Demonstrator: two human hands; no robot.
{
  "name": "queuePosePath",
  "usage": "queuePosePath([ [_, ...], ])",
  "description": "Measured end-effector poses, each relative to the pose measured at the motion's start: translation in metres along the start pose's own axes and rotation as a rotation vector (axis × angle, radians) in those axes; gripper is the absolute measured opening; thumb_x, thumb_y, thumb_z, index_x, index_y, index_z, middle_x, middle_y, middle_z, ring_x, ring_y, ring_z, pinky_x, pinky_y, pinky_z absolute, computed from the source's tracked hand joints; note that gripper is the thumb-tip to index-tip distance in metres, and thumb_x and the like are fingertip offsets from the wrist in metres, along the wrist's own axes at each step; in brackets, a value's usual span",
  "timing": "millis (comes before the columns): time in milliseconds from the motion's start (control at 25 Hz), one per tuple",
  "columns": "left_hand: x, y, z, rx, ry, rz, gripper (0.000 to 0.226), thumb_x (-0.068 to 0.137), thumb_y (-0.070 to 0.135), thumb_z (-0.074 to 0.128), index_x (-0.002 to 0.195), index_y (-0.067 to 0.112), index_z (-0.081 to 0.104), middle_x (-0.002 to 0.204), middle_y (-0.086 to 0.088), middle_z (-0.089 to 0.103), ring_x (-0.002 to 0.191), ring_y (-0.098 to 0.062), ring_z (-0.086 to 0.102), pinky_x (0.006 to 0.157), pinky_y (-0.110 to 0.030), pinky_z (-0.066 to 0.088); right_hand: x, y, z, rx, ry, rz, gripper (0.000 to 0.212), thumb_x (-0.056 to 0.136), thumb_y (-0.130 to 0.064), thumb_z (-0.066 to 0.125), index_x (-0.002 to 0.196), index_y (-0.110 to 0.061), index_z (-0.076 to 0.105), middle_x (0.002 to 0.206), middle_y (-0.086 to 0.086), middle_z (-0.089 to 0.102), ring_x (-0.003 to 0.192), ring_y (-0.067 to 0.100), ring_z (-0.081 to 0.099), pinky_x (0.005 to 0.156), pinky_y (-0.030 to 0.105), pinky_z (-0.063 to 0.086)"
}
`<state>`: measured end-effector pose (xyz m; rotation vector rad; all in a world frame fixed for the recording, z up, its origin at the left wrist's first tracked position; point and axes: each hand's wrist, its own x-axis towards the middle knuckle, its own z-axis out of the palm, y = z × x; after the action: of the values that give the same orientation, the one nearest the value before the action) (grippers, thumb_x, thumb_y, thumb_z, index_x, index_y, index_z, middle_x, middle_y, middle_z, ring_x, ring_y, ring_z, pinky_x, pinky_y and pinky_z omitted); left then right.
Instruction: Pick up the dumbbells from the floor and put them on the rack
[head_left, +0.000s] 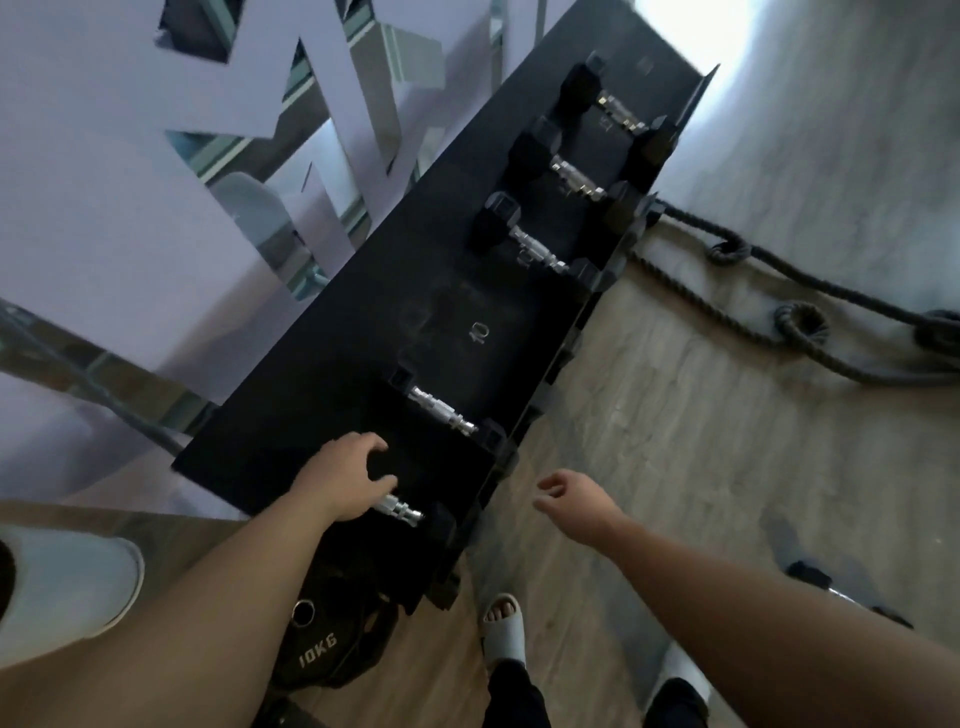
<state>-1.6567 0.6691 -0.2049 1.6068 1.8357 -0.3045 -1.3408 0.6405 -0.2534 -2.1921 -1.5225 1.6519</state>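
Note:
A long black rack (363, 332) runs diagonally from the lower left to the upper right. Several black dumbbells with chrome handles lie on it: three at the far end (535, 249), one in the middle (441, 410), and the nearest one (405, 509). My left hand (348, 478) is cupped over the far head of the nearest dumbbell, fingers and thumb apart; the dark head blends into the rack, so a grip is unclear. My right hand (571, 499) hangs empty with loosely curled fingers beside the rack's front edge. Another dumbbell (831, 592) lies on the wooden floor at the lower right.
A 10KG weight plate (322, 649) lies on the floor under the rack's near end. A thick rope (800, 322) snakes over the floor at the right. My foot in a white slipper (504, 629) stands by the rack. A white object (78, 577) sits at the left.

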Motion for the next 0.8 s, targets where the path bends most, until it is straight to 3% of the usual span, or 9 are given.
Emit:
queuePosePath([
  [80,-0.001,0.04,-0.013,-0.101,-0.078,0.111,0.041,0.09,0.045,0.072,0.128,0.032,0.061,0.121,0.012,0.063,0.113,-0.012,0.061,0.092,-0.03,0.052,-0.012,0.013,-0.055,-0.07,0.039,-0.019,0.036,0.091,-0.038,0.07,0.121,-0.018,0.07,0.11,0.0,0.074,0.095,0.016,0.069,0.083,0.028,0.054],
  [200,0.003,0.109,-0.028,-0.132,-0.069,0.246,0.03,0.088,0.049,0.073,0.113,0.036,0.066,0.106,0.015,0.068,0.106,-0.006,0.064,0.095,-0.031,0.052,-0.041,0.038,-0.132,-0.067,0.17,-0.032,0.036,0.091,-0.043,0.068,0.12,-0.023,0.071,0.113,-0.001,0.074,0.1,0.017,0.07,0.086,0.029,0.054],
  [440,-0.004,0.277,-0.005,-0.078,-0.156,0.427,0.027,0.087,0.047,0.075,0.11,0.035,0.069,0.102,0.014,0.072,0.099,-0.007,0.065,0.086,-0.03,0.056,-0.114,0.152,-0.244,0.13,0.398,0.026,0.036,0.091,-0.043,0.068,0.118,-0.019,0.073,0.113,0.001,0.076,0.101,0.018,0.07,0.086,0.029,0.053],
  [600,-0.008,0.386,0.043,0.047,-0.203,0.507,0.025,0.085,0.043,0.08,0.104,0.032,0.07,0.095,0.01,0.075,0.094,-0.012,0.069,0.083,-0.028,0.057,-0.165,0.261,-0.311,0.288,0.504,0.134,0.036,0.091,-0.042,0.069,0.117,-0.017,0.071,0.109,0.003,0.074,0.092,0.017,0.067,0.077,0.026,0.046],
  [800,-0.013,0.507,0.125,0.119,-0.24,0.561,0.032,0.083,0.04,0.083,0.109,0.023,0.073,0.095,0.006,0.075,0.087,-0.012,0.07,0.077,-0.025,0.055,-0.211,0.392,-0.372,0.371,0.611,0.22,0.036,0.09,-0.039,0.072,0.117,-0.015,0.072,0.1,0.001,0.071,0.091,0.017,0.065,0.077,0.025,0.044],
])
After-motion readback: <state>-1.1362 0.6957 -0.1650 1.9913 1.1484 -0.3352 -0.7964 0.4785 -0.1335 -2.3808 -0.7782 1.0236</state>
